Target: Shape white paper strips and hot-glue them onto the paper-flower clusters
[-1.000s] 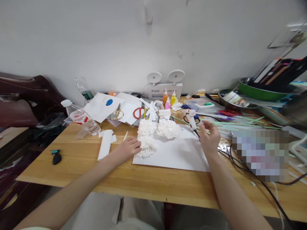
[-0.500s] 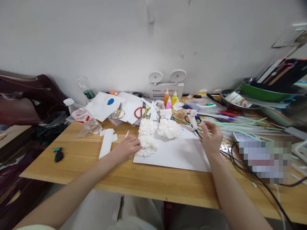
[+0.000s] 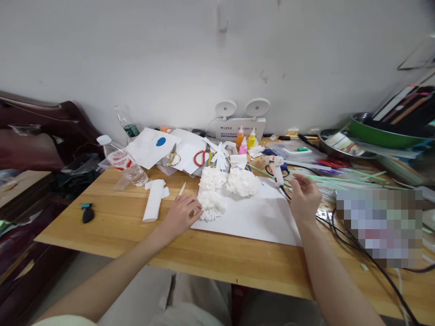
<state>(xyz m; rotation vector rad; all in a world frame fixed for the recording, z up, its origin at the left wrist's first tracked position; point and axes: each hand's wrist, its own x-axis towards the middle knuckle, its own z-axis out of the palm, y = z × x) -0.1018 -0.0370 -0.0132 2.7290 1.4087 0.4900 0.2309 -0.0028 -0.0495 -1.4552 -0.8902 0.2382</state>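
Note:
Three white ruffled paper clumps sit on a white paper sheet (image 3: 258, 224). My left hand (image 3: 185, 210) grips the left edge of the nearest clump (image 3: 211, 206), its fingers curled and partly hiding that edge. Behind it are another clump (image 3: 212, 179) and a larger one (image 3: 242, 182). Over the sheet's right side, my right hand (image 3: 305, 197) is raised with its fingers loosely bent and apart, and nothing shows in it. A white glue gun (image 3: 277, 172) stands just left of that hand, its black cord running behind the wrist.
Left of my left hand lies a white paper roll (image 3: 154, 201). Farther back are a plastic bottle (image 3: 123, 162), gold scissors (image 3: 171, 157), red-handled scissors (image 3: 200, 158) and small paint bottles (image 3: 251, 139). Green and clear sticks (image 3: 353, 174) and black cables (image 3: 343, 244) crowd the right side.
The view has shifted slightly, so the table appears a little farther right. Both hands keep nearly the same places; the right hand's fingers have shifted slightly.

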